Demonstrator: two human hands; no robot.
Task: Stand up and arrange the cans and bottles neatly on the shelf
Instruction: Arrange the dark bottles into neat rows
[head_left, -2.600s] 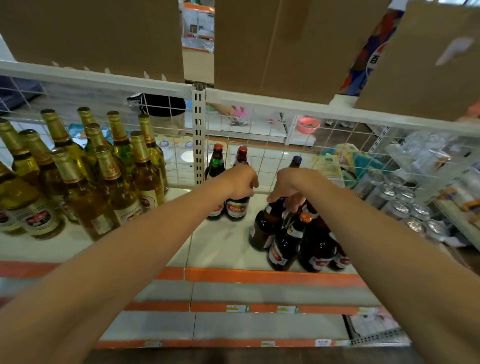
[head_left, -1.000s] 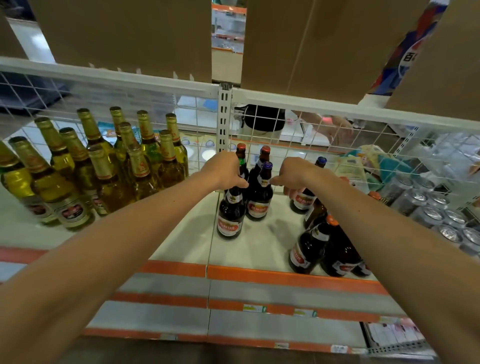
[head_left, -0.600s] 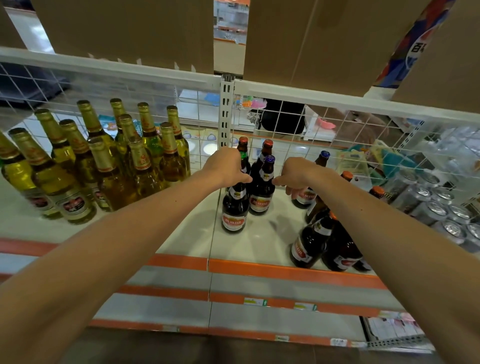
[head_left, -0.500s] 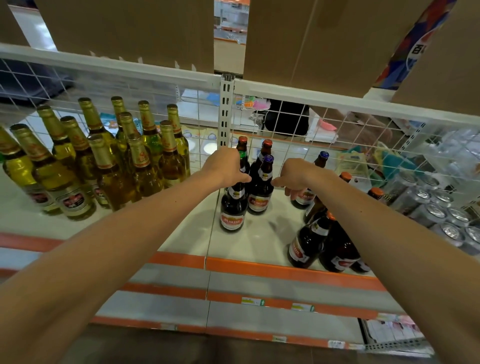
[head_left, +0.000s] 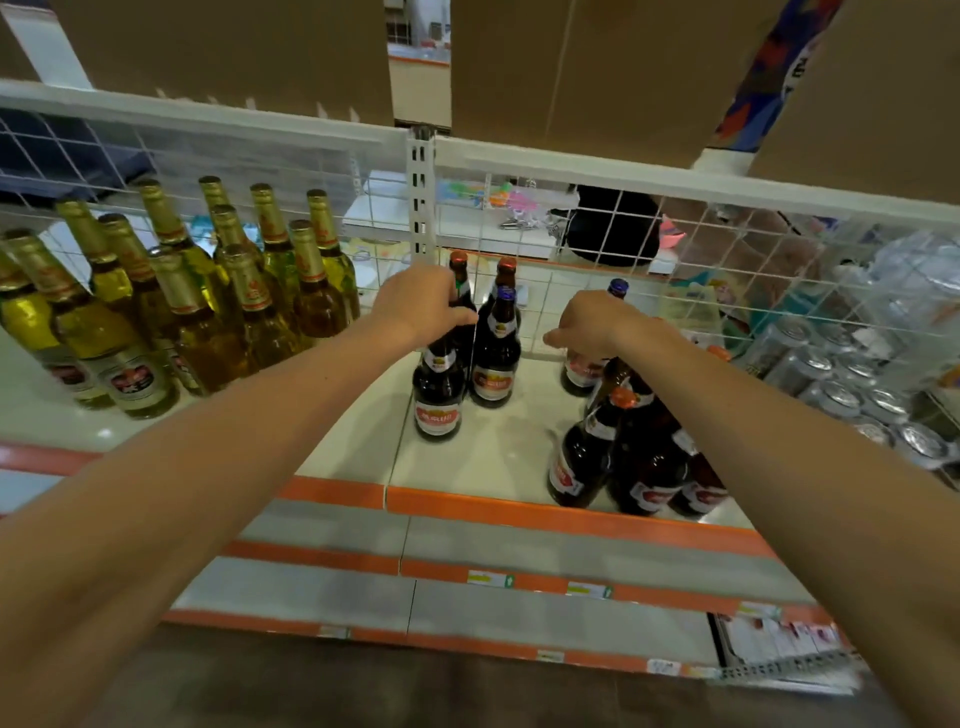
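A white shelf (head_left: 498, 447) with an orange lip, split by an upright post (head_left: 421, 197); just right of that post the left hand (head_left: 421, 306) grips an upright dark bottle (head_left: 438, 400) by the neck; farther right, the nearer right hand (head_left: 592, 322) curls over the upright blue-capped bottle (head_left: 581, 370), its grip unclear.

glossy dark brown glass bottles (head_left: 437, 395); shiny gold-foil-necked green glass bottles (head_left: 244, 322); smooth glossy white shelf board (head_left: 498, 452); white metal wire grid (head_left: 727, 270); matt brown cardboard boxes (head_left: 597, 67).

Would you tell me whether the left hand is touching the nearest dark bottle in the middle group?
Touching. The head view shows the left hand curled round the neck of that dark bottle, whose body stands directly below it.
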